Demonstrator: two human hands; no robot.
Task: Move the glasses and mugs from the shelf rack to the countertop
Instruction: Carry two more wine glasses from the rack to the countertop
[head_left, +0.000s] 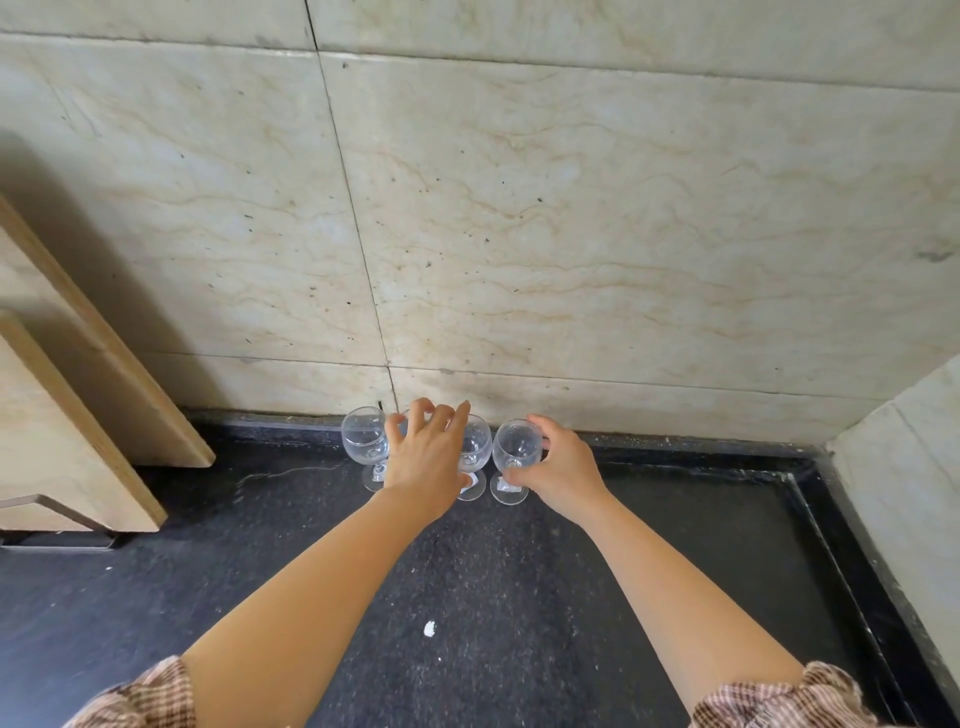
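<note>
Two bare forearms in checked cuffs reach over a dark countertop to a row of stemmed glasses by the tiled wall. The right hand grasps the rightmost glass, foot on the counter. The left hand, fingers spread, covers another; contact is unclear. This looks like the setting-down step; next, let go without knocking the leftmost glass.

clear glasses; speckled black countertop; beige veined wall; brown checked sleeves.
</note>
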